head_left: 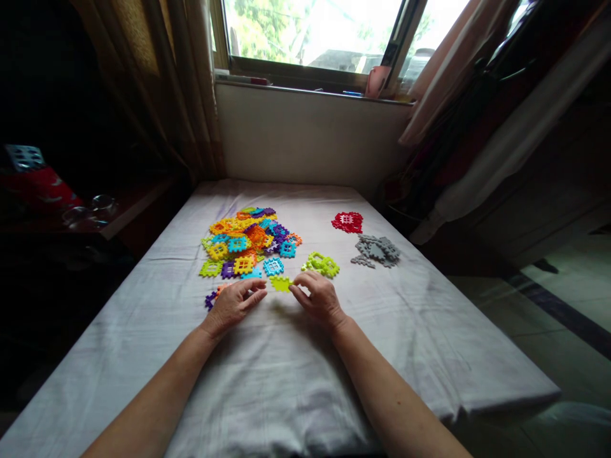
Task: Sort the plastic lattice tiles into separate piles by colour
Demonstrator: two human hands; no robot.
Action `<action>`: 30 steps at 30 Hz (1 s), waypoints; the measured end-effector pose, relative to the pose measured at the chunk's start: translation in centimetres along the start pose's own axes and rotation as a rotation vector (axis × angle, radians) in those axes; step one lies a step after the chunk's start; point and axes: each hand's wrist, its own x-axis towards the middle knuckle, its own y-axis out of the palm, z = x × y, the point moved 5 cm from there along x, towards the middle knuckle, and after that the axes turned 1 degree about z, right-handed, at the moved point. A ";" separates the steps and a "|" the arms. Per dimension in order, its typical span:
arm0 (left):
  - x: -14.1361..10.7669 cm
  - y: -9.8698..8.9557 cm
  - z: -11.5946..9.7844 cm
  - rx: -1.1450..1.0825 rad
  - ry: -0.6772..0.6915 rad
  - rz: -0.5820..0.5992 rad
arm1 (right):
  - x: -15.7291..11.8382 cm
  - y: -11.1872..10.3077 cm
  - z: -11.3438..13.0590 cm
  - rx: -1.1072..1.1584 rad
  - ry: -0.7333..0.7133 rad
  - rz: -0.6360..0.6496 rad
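Note:
My right hand pinches the right edge of a lime-green toothed piece above the cloth. Just left of that piece is my left hand, its thumb and fingers apart with nothing between them. Beyond my left hand lies a mixed pile of colourful pieces, with yellow, orange, blue and purple ones. A small group of lime-green pieces rests beyond my right hand. Farther right are a red pile and a grey pile. Purple and orange pieces are partly hidden by my left hand.
A pale cloth covers the table. Behind it stands a low wall under a window, with a pink cup on the sill. Brown curtains hang at left, near a side table with glasses. Clothes hang at right.

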 end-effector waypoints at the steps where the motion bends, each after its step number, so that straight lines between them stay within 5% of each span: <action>1: -0.1 -0.2 0.1 -0.002 0.002 -0.033 | -0.1 -0.2 -1.0 0.015 0.102 0.028; 6: -0.9 -1.5 0.7 0.041 0.003 -0.197 | -1.8 -2.0 -6.2 0.057 0.564 0.174; 11: -1.2 -2.2 1.3 0.033 -0.034 -0.268 | -2.6 -4.0 -8.3 -0.049 0.704 0.215; 18: -1.3 -2.9 1.6 0.085 -0.069 -0.300 | -2.4 -4.7 -7.2 -0.341 0.637 0.126; 24: -1.9 -5.4 2.7 0.128 -0.111 -0.464 | -1.5 -2.7 -4.3 -0.354 0.215 0.069; 30: -2.6 -8.7 5.8 0.253 -0.292 -0.588 | -1.8 -1.1 -5.4 -0.353 0.214 0.086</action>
